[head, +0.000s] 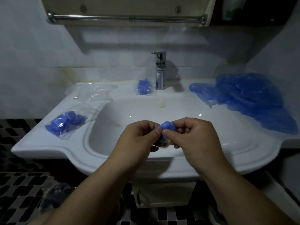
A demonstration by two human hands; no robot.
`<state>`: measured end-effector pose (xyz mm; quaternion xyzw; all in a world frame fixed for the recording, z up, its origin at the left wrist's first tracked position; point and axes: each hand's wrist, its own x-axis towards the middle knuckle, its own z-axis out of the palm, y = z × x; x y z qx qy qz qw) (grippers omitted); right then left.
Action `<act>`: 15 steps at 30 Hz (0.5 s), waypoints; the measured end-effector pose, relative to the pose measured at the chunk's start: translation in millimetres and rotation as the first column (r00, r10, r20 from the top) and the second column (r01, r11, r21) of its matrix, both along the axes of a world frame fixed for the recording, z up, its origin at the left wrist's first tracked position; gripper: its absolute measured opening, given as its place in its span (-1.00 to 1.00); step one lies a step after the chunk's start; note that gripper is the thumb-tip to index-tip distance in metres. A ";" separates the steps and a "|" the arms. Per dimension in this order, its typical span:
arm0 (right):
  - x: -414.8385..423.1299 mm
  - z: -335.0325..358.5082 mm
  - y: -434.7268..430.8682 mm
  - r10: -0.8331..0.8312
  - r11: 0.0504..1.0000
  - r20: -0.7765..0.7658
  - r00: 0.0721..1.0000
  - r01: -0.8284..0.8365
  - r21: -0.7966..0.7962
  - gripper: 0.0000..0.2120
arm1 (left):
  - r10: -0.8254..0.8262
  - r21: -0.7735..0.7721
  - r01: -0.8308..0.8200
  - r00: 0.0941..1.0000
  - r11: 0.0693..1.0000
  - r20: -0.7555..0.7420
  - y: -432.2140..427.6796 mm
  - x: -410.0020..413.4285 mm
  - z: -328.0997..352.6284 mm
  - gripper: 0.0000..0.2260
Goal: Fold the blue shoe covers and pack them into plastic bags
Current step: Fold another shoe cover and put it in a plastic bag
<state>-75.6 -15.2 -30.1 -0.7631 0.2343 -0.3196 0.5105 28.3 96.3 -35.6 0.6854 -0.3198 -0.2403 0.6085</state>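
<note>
Folded blue shoe cover (pixel 168 126), long axis roughly upright, pinched by left hand (pixel 139 137) and right hand (pixel 193 137)

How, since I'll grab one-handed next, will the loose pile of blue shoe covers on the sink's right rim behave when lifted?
Probably floppy: the pile of blue shoe covers lies crumpled and slumped on the sink rim. Likely very light, since the film looks thin and translucent. Layers overlap, so several may lift together.

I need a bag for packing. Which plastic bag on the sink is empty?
The back-left bag, clear throughout; the faucet bag and front-left bag hold blue covers.
</note>
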 end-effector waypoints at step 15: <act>39.2 -5.4 18.6 0.105 0.994 -0.034 0.994 -0.105 -0.004 -0.80 | 0.401 0.148 -0.859 0.373 0.491 0.837 71.9 154.2 -15.6 -0.46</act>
